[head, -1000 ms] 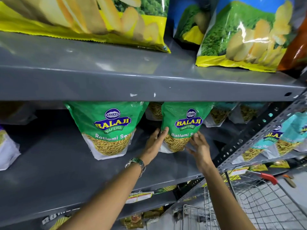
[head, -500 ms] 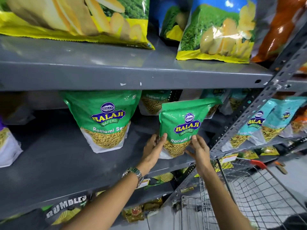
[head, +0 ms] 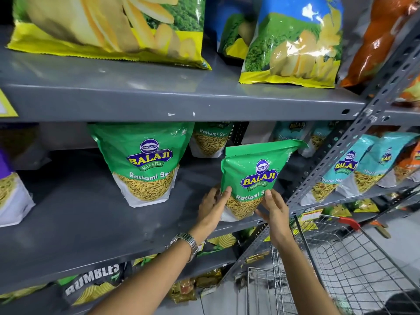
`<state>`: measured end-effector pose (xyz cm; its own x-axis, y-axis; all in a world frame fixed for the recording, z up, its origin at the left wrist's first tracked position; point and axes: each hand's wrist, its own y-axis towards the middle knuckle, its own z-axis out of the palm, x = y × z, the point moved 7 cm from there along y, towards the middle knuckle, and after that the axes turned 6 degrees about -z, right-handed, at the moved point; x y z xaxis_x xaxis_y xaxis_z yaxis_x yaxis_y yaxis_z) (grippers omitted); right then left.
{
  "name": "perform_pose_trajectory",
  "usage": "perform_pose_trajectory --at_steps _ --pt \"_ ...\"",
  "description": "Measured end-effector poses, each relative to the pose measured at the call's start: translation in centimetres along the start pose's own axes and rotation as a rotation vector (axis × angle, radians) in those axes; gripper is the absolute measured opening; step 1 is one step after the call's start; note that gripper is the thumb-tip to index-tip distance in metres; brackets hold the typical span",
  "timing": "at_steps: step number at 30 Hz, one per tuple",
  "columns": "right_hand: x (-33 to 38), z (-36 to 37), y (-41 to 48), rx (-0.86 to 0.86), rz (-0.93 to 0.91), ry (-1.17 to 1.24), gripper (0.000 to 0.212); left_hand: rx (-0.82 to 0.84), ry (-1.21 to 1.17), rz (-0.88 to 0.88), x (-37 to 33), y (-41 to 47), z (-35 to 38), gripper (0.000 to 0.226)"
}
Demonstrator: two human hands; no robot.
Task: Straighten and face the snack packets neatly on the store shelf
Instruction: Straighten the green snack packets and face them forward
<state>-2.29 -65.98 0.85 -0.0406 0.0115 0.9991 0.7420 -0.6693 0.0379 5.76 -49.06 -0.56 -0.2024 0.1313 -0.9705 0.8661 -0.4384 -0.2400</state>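
Observation:
A green Balaji Ratlami Sev packet stands upright at the front edge of the grey middle shelf, its label facing me. My left hand clasps its lower left side and my right hand clasps its lower right side, thumbs on the front. A larger matching green packet stands to the left, further back. Another Ratlami Sev packet sits behind, partly hidden under the upper shelf.
Big yellow and blue wafer bags lie on the upper shelf. Teal Balaji packets fill the neighbouring bay past a slotted steel upright. A wire shopping trolley stands at the lower right. Rumbles bags sit on the shelf below.
Both hands have drawn the green packet forward from the back of the shelf to its front edge. Its top, earlier hidden under the upper shelf, now shows in full.

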Motion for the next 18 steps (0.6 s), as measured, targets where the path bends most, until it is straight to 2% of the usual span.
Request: perform_pose_trajectory --at_steps 5,6,8,10,11,13,15,16,18 --pt "0.3 0.4 -0.4 -0.031 -0.009 0.01 0.039 0.007 0.017 -0.011 0.3 0.1 0.1 0.084" --pt "0.4 0.3 -0.6 -0.082 -0.037 -0.001 0.038 -0.008 0.008 -0.006 0.3 0.0 0.0 0.088" --pt "0.8 -0.1 -2.0 -0.292 -0.146 -0.084 0.037 -0.091 -0.064 0.056 0.1 -0.9 -0.9 0.086" --pt "2.3 0.6 -5.0 -0.461 -0.394 -0.224 0.032 -0.213 -0.151 0.192 -0.2 -2.6 -2.7 0.064" --pt "3.0 2.2 -6.7 -0.413 -0.543 -0.299 0.028 -0.283 -0.169 0.248 0.1 -3.6 -4.0 0.054" --pt "3.1 7.6 -9.1 -0.052 -0.759 -0.421 0.02 -0.474 -0.182 0.327 1.5 -5.3 -7.6 0.042" --pt "1.4 12.9 -9.9 0.299 -0.651 -0.429 0.025 -0.706 -0.213 0.371 3.5 -6.4 -12.2 0.047" --pt "0.6 14.9 -9.5 0.401 -0.533 -0.384 0.033 -0.806 -0.241 0.369 4.3 -6.5 -14.4 0.056" --pt "-0.8 17.8 -7.8 0.452 -0.283 -0.247 0.048 -0.913 -0.286 0.332 5.1 -6.0 -18.2 0.068"
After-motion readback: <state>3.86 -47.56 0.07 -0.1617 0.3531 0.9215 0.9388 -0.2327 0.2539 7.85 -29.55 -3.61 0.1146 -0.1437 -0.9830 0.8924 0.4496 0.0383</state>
